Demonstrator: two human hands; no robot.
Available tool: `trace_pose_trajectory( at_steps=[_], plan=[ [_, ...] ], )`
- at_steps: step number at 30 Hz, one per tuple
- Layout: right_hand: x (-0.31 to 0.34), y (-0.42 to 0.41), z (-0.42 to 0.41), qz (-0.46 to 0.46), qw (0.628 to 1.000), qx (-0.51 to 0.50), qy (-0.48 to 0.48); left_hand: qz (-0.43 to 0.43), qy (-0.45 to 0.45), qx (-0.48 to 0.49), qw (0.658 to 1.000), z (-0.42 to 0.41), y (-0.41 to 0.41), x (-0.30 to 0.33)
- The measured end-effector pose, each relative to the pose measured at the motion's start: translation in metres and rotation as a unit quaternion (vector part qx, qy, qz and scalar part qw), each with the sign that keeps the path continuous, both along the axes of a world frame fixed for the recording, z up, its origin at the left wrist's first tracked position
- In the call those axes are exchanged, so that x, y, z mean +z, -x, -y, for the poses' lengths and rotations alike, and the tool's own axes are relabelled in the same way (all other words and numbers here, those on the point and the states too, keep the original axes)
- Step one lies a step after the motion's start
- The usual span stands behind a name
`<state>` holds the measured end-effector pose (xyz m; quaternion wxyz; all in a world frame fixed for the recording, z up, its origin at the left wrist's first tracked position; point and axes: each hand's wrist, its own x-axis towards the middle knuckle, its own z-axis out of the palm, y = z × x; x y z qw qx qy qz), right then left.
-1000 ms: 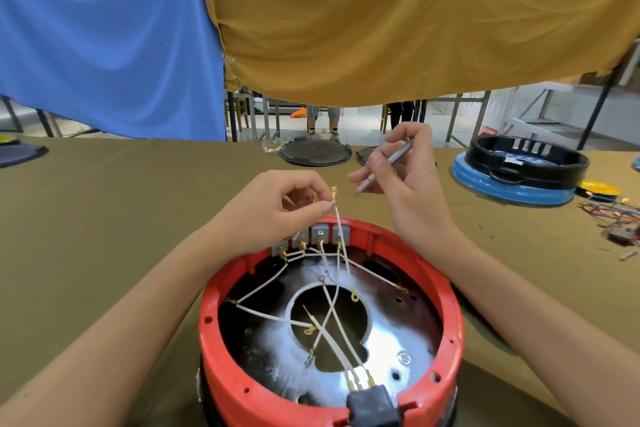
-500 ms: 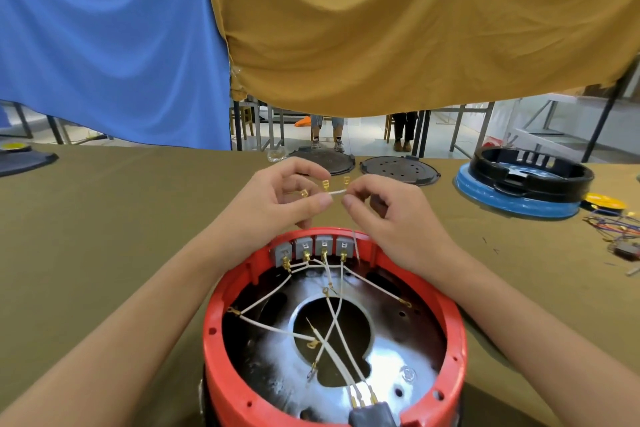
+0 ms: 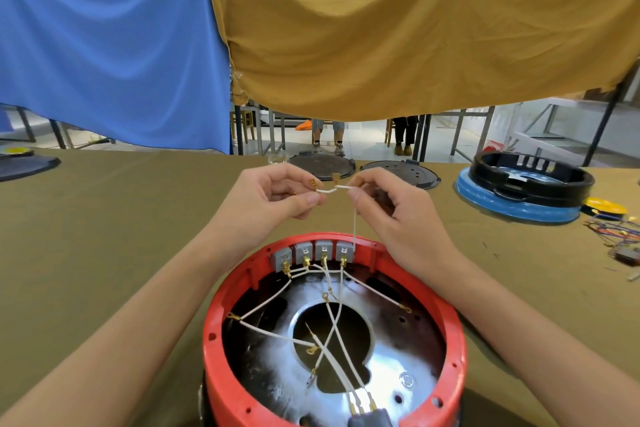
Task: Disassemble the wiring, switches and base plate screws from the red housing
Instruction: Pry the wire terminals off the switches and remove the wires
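Red housing (image 3: 332,340) on olive worktop (image 3: 104,236), open side up: metal base plate (image 3: 398,388), four grey switches (image 3: 313,251) along far wall, white wires (image 3: 332,326) crossing inside. Left hand (image 3: 266,198) and right hand (image 3: 391,211) raised above far rim, each pinching one white wire (image 3: 332,188) between fingertips.

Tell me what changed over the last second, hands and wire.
The right hand, which held a thin grey tool up a second ago, has come down level with the left hand and now pinches the white wire. The tool is out of sight. The left hand still pinches the same wire above the red housing; the grey switches stay in place.
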<state>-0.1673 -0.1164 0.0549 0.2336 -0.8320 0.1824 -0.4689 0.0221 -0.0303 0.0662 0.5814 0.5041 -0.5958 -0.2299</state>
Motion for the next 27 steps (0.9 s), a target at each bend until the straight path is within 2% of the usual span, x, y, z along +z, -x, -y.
trace_pose_trajectory(
  at_steps=[4, 7, 9, 11, 14, 16, 20, 24, 27],
  plan=[
    [0.001, 0.002, 0.003, 0.047, 0.997, 0.018, -0.052, 0.031, -0.017, -0.024, 0.999, 0.000, 0.001, 0.000],
    [-0.001, 0.003, 0.011, 0.121, 0.973, 0.013, -0.198, 0.149, -0.044, 0.042, 0.987, 0.002, -0.003, -0.001],
    [-0.004, 0.005, 0.017, 0.140, 0.944, 0.014, -0.299, 0.238, -0.110, 0.058, 0.963, 0.002, -0.006, -0.002],
    [-0.006, 0.006, 0.022, 0.163, 0.902, 0.028, -0.399, 0.283, -0.178, 0.030, 0.942, 0.002, -0.006, -0.005],
    [-0.006, 0.010, 0.033, 0.231, 0.821, 0.045, -0.519, 0.295, -0.209, -0.001, 0.932, -0.001, -0.007, -0.004],
    [-0.006, 0.017, 0.044, 0.247, 0.799, 0.031, -0.548, 0.289, -0.231, -0.035, 0.928, -0.003, -0.011, 0.000],
    [-0.008, 0.044, 0.075, 0.199, 0.812, -0.034, -0.548, 0.258, -0.243, -0.076, 0.932, -0.005, -0.016, 0.000],
    [-0.014, 0.065, 0.096, 0.082, 0.837, -0.108, -0.530, 0.221, -0.202, -0.047, 0.953, 0.001, -0.015, -0.008],
    [-0.016, 0.073, 0.101, 0.019, 0.839, -0.140, -0.525, 0.217, -0.162, -0.009, 0.963, 0.005, -0.014, -0.012]
  ],
)
